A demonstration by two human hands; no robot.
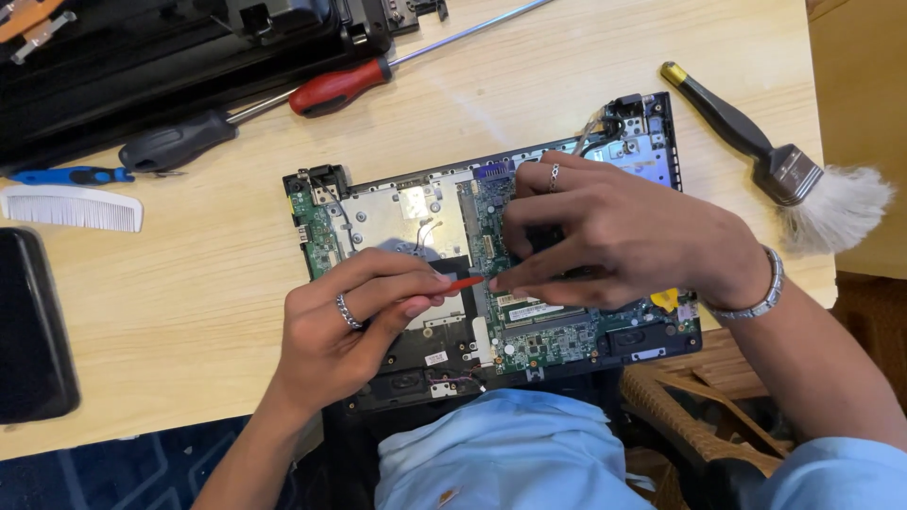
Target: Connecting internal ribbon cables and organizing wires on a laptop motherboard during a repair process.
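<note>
Fingers [416, 288] of the left hand [345, 331] pinch a small red-tipped tool [463, 282], its tip meeting the right hand [614, 241] — whose fingertips press closed on a dark part I cannot make out. Both work over the opened laptop base with green circuit board [557, 345], on the near edge of the pale wooden table [189, 283].

Pale wooden table [189, 312], wicker chair [704, 425], blue carpet [142, 467]

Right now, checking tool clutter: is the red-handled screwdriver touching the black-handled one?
Touching: in the head view the red-handled screwdriver handle overlaps the shaft of the black-handled screwdriver.
</note>
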